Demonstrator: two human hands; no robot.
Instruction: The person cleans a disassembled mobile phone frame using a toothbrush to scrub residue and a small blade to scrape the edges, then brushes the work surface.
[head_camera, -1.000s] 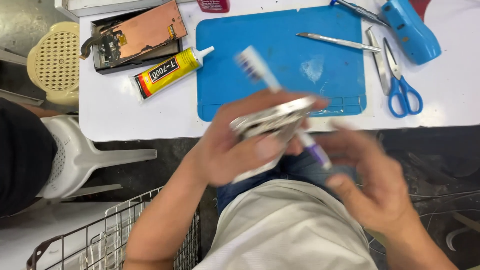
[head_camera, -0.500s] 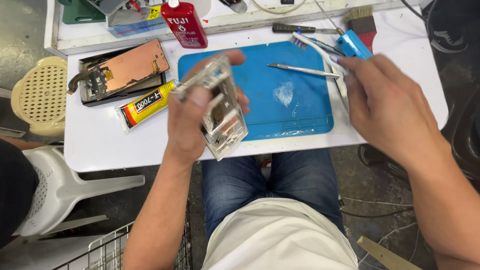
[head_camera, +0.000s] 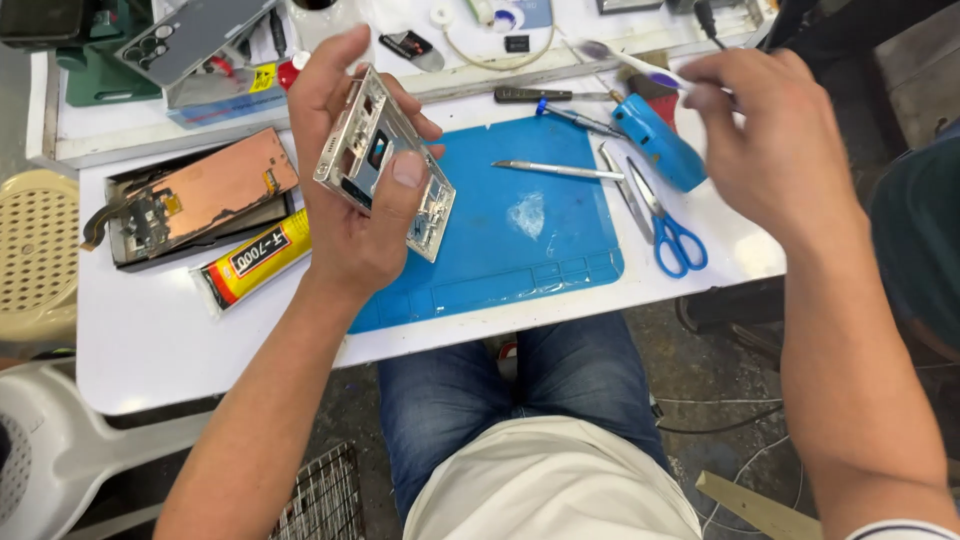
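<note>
In the head view, the left hand (head_camera: 350, 190) was raised over the white table (head_camera: 150, 340), its fingers and thumb closed around a silver phone frame (head_camera: 385, 165). The frame was tilted, one long edge toward the camera, and the thumb lay across its inner face while the other fingers wrapped behind it. It hung above the left part of the blue work mat (head_camera: 520, 220), clear of the surface.

The right hand (head_camera: 775, 150) was lifted over the table's right edge with the fingers drawn together, pinching the handle of a toothbrush (head_camera: 625, 62); the bristled head pointed left toward the back of the table. The grip itself was partly blurred, so it seemed to be thumb against forefinger, though that was hard to make out.

On the mat lay a slim metal scalpel (head_camera: 555, 170) and a pale smear. Just right of the mat were tweezers (head_camera: 622, 185) and blue-handled scissors (head_camera: 672, 232), and behind them a blue handheld tool (head_camera: 658, 142). Left of the mat lay a yellow glue tube (head_camera: 255, 260), and beside it a copper-backed phone screen (head_camera: 190, 200) rested in a dark tray. The person's blue jeans (head_camera: 540, 390) showed below the table edge.
</note>
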